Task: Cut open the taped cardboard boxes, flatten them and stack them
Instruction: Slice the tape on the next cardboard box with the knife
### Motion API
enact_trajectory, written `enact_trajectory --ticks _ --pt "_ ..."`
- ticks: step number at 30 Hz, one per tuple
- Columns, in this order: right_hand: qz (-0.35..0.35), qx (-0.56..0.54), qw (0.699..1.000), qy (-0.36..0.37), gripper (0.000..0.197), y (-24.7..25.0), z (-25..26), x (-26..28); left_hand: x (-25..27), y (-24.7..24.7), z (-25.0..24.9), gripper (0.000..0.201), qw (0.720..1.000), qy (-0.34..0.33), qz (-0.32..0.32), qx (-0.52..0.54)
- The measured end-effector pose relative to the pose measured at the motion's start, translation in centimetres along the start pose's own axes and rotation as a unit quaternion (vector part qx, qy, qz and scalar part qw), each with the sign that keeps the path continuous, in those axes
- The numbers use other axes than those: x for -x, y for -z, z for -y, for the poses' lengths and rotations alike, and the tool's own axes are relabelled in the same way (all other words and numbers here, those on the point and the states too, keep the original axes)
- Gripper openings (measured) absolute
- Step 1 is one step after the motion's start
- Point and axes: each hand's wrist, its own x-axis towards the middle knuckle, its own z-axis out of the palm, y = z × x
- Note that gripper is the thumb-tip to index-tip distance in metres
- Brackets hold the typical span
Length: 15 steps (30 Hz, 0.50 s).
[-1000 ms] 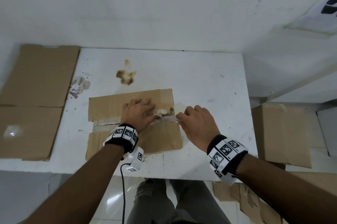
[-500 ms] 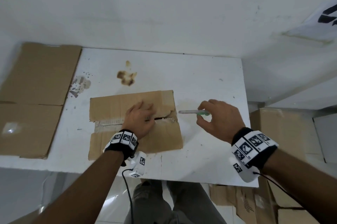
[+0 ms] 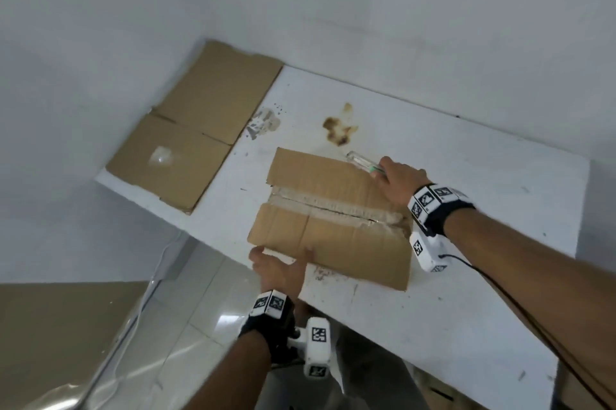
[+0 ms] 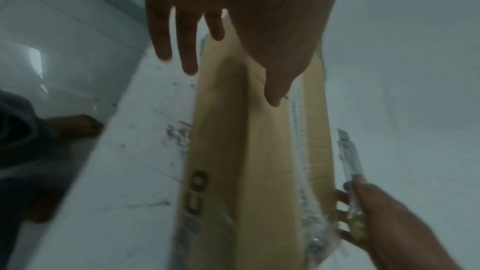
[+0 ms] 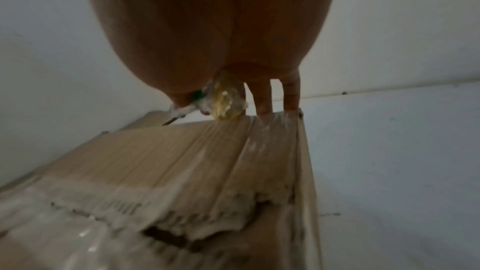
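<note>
The cardboard box (image 3: 333, 219) lies flat on the white worktop (image 3: 483, 196), its taped seam now slit along its length. The left hand (image 3: 280, 271) has left the seam for the box's near edge, fingers straight, thumb on top, grip open. The right hand (image 3: 398, 181) has moved to the far edge, its grip closed around the utility knife (image 3: 361, 162).

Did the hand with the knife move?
Yes. The right hand, holding the knife, left the box's taped seam and now rests at its far edge, nearer the brown stain.
</note>
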Motion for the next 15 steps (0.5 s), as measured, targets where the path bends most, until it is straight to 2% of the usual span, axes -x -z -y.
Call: enact_trajectory --ticks 1,3,5,6,8,10,11,12,14,15 --pt "-0.002 -0.011 1.000 -0.015 0.034 -0.2 -0.3 0.9 -0.2 -0.5 -0.8 0.117 0.999 0.003 0.010 0.038" --pt "0.006 -0.052 0.998 -0.037 0.034 -1.1 -1.4 3.3 -1.2 -1.3 -3.2 0.128 1.000 -0.010 0.008 0.017" --pt "0.017 -0.132 0.990 -0.043 0.030 -2.5 -2.4 6.6 -2.6 -1.8 -5.9 0.133 0.993 -0.058 0.023 -0.105" --pt "0.034 -0.198 0.978 -0.046 0.026 -3.5 -2.5 8.5 -3.4 -2.3 -6.9 0.138 0.977 -0.099 0.038 -0.187" --pt "0.112 -0.314 0.941 -0.050 0.017 -6.5 -2.0 12.3 -4.2 -3.4 -8.4 0.150 0.917 -0.182 0.083 -0.344" --pt "0.162 -0.369 0.914 -0.040 0.014 -9.4 -1.1 15.4 -4.4 -4.6 -9.1 0.152 0.840 -0.243 0.124 -0.469" --pt "0.161 -0.394 0.904 -0.039 0.013 -9.9 -0.7 16.5 -4.4 -5.1 -9.3 0.151 0.811 -0.260 0.135 -0.507" --pt "0.141 -0.419 0.896 -0.051 0.011 -9.9 -0.8 17.0 -4.3 -5.3 -9.3 0.150 0.796 -0.267 0.137 -0.526" --pt "0.053 -0.450 0.889 -0.074 0.011 -8.2 -1.7 16.9 -4.3 -5.0 -9.3 0.147 0.797 -0.279 0.128 -0.520" --pt "-0.009 -0.425 0.902 -0.069 0.011 -6.9 -2.6 16.1 -4.2 -4.7 -9.2 0.145 0.799 -0.293 0.120 -0.511"
